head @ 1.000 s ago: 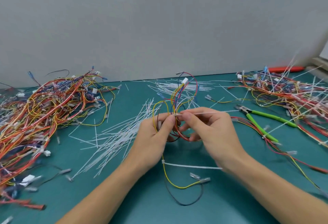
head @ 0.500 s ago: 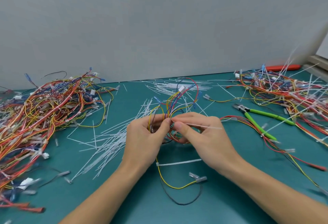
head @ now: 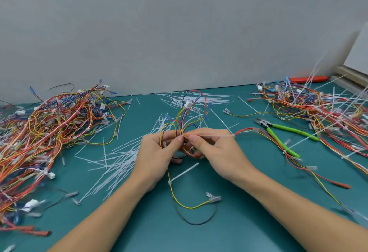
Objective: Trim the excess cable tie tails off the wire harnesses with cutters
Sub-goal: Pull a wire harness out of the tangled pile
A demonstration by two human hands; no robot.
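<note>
Teal desk [head: 229, 229] spans frame. Large wire harness pile [head: 43, 138] at 9 o'clock; second pile [head: 322, 110] at 2 o'clock. Loose white cut tails [head: 119, 162] strewn centre-left. Left hand [head: 157, 156] at centre, fingers curled round held harness [head: 183, 124], wires fanning toward 12 o'clock. Right hand [head: 217, 152] just beside it, thumb and forefinger pinching cable tie tail [head: 215, 136], which runs toward 3 o'clock. Green-handled cutters [head: 286, 134] lie on desk at 3 o'clock, apart from both hands.
</note>
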